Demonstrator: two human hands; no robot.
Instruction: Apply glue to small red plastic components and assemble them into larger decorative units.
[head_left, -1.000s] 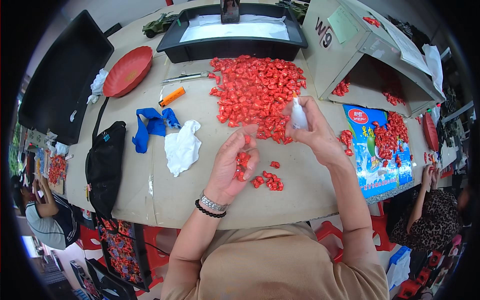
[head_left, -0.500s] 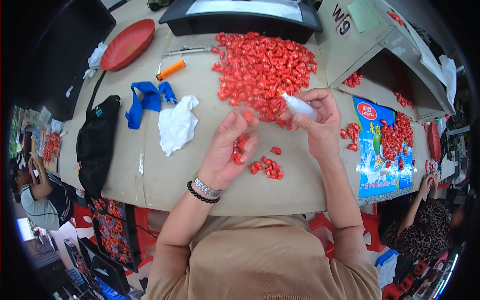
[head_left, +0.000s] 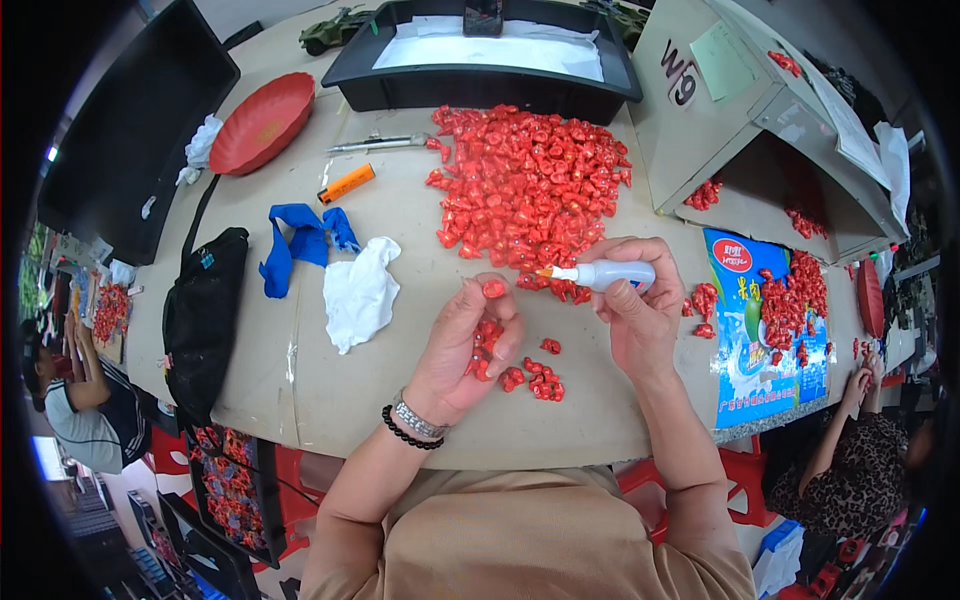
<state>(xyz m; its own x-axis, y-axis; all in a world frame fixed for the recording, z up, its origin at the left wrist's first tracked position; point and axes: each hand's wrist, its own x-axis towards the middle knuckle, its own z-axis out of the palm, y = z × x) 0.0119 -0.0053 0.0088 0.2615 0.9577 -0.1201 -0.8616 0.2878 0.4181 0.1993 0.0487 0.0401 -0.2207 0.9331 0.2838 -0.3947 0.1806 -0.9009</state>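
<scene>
1. Near the tabletop's (head_left: 330, 400) front edge, centre: right hand (head_left: 635, 310) is clamped around a small white squeeze bottle (head_left: 610, 275).
2. Bottle's long axis lies roughly level, left to right; its orange tip (head_left: 545, 272) points to the person's left, toward the left hand (head_left: 470, 345).
3. Left hand is cupped, palm up, closed loosely on several small red pieces (head_left: 487, 340); one red piece (head_left: 494, 289) is pinched at the fingertips, just beside the bottle tip. Contact between tip and piece: cannot tell.
4. Bottle is held above the tabletop, over the near edge of the big red pile (head_left: 530, 185).
5. Few loose red pieces (head_left: 540, 378) lie on the tabletop between the two hands.
6. Left of the hands: white rag (head_left: 360, 290), blue cloth (head_left: 300, 240), black bag (head_left: 205, 320), orange cutter (head_left: 346, 184), red dish (head_left: 262, 122).
7. Far side: black tray (head_left: 480, 75). Right: grey box (head_left: 760, 130), printed bag (head_left: 755, 340) with more red pieces on it.
</scene>
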